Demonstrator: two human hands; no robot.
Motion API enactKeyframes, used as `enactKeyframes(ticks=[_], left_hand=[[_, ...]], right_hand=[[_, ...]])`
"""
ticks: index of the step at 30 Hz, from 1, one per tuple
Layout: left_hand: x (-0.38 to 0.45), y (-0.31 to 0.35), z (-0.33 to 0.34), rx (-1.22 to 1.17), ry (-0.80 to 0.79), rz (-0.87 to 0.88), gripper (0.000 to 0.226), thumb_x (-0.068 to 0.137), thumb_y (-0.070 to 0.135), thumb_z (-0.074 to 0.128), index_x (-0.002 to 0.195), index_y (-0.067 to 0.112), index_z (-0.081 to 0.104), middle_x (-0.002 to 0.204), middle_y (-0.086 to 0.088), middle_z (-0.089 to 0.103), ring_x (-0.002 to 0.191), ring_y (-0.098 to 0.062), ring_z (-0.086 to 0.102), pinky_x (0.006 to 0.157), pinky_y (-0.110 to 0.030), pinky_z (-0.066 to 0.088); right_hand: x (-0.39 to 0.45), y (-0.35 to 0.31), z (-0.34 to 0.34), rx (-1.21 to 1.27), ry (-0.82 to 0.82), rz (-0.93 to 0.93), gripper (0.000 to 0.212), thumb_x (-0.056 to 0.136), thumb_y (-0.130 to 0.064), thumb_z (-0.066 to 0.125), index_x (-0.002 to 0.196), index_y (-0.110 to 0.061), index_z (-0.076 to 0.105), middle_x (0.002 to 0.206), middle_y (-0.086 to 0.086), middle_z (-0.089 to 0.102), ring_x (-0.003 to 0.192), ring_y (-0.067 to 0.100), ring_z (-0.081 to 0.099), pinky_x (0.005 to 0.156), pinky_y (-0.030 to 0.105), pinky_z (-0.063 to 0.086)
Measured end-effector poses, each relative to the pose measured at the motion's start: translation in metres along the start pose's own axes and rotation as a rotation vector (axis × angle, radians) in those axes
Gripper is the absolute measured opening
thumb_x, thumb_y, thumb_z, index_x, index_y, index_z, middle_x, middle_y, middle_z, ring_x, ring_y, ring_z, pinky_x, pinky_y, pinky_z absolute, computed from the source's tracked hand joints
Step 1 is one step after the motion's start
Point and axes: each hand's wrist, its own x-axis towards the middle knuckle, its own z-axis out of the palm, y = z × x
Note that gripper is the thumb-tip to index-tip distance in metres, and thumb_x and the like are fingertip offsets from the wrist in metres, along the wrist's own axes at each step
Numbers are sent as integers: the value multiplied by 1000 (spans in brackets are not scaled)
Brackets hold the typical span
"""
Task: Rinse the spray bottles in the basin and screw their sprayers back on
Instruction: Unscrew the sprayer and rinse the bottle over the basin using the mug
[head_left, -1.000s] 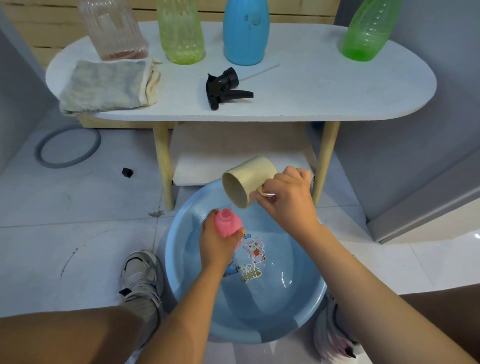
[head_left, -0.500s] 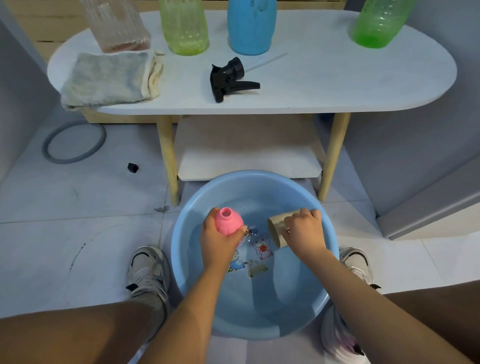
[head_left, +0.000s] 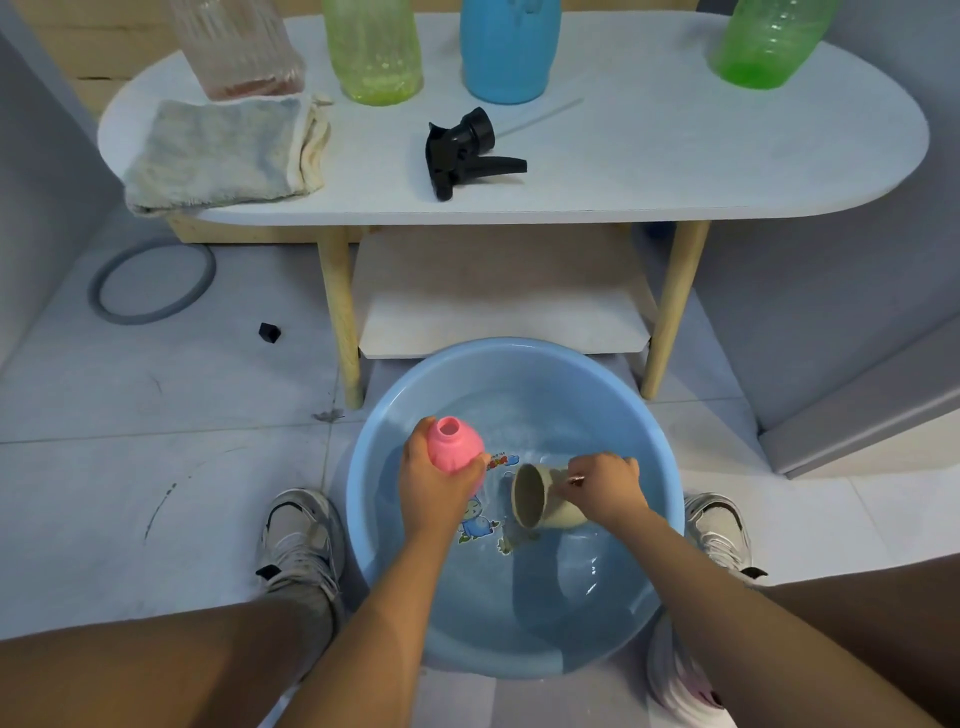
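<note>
My left hand (head_left: 435, 486) grips a pink spray bottle (head_left: 453, 446) upright over the blue basin (head_left: 519, 358), its neck open with no sprayer on it. My right hand (head_left: 605, 486) holds a beige cup (head_left: 537, 500) by its handle, tipped on its side low in the basin's water, mouth facing left. A black sprayer head (head_left: 464, 152) lies on the white table (head_left: 675, 156). Behind it stand a clear ribbed bottle (head_left: 236, 47), a pale green bottle (head_left: 376, 49), a blue bottle (head_left: 509, 49) and a bright green bottle (head_left: 763, 44), all without visible sprayers.
A folded grey cloth (head_left: 223, 153) lies at the table's left end. The basin sits on the tiled floor between my shoes (head_left: 298, 540), under the table's front edge and wooden legs (head_left: 340, 317). A grey ring (head_left: 150, 283) and a small black cap (head_left: 269, 331) lie on the floor at left.
My right hand has brought the beige cup down from above the basin into the water and tipped it sideways. The left hand still holds the pink bottle in about the same place.
</note>
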Motion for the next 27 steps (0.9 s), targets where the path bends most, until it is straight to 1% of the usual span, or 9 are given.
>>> enactKeyframes(ticks=[3, 6, 8, 10, 14, 17, 20, 24, 27], left_hand=[[0, 0, -1, 16, -2, 13, 74, 65, 23, 83, 129, 20, 47, 125, 0, 53, 105, -17, 50, 84, -27, 41], [0, 2, -1, 9, 6, 17, 75, 64, 24, 83, 130, 21, 47, 125, 0, 53, 109, -20, 51, 87, -30, 44], [0, 1, -1, 1, 13, 15, 72, 63, 24, 84, 126, 23, 49, 121, 2, 54, 105, -19, 52, 87, -32, 45], [0, 0, -1, -7, 15, 16, 72, 62, 25, 85, 125, 23, 50, 119, 2, 56, 105, -20, 54, 88, -34, 47], [1, -3, 2, 10, 2, 9, 78, 62, 28, 86, 130, 22, 47, 123, 1, 55, 108, -19, 55, 91, -34, 47], [0, -3, 5, 15, -4, 20, 78, 61, 31, 85, 128, 25, 47, 122, 2, 56, 108, -20, 56, 90, -36, 49], [0, 0, 6, 19, -8, 35, 74, 60, 31, 86, 124, 25, 49, 119, 2, 58, 104, -20, 56, 87, -37, 50], [1, 2, 8, 14, -23, 43, 75, 63, 30, 85, 128, 23, 48, 122, 1, 57, 108, -19, 55, 87, -32, 48], [1, 2, 9, 14, -22, 47, 75, 62, 35, 84, 128, 22, 49, 122, 1, 58, 108, -19, 57, 88, -34, 50]], right_hand=[[1, 5, -11, 441, 38, 143, 51, 78, -28, 72, 49, -17, 31, 49, -4, 31, 58, 18, 32, 57, 27, 26], [0, 9, -22, 760, 51, 197, 52, 75, -19, 76, 47, -17, 32, 45, -5, 32, 46, 11, 30, 41, 17, 23], [-1, 9, -30, 890, 66, 189, 50, 75, -16, 76, 50, -16, 33, 50, -1, 35, 49, 12, 31, 41, 16, 24], [1, 7, -39, 962, 83, 169, 48, 76, -16, 75, 50, -17, 34, 53, 1, 37, 52, 14, 34, 46, 18, 28], [6, -3, -52, 978, 138, 104, 48, 73, -22, 77, 51, -20, 35, 61, 7, 35, 63, 16, 36, 60, 28, 26], [4, -16, -64, 930, 192, 30, 48, 76, -21, 76, 50, -19, 35, 53, 1, 33, 53, 14, 30, 52, 27, 23], [0, -32, -74, 792, 282, -80, 50, 78, -20, 74, 49, -18, 33, 47, -6, 28, 43, 7, 24, 45, 22, 20], [-4, -47, -82, 597, 427, -217, 44, 77, -22, 75, 52, -3, 44, 48, -4, 34, 55, 12, 34, 51, 25, 24], [-6, -54, -84, 458, 543, -354, 48, 74, -23, 78, 47, -15, 39, 46, -11, 34, 60, 13, 35, 59, 26, 20]])
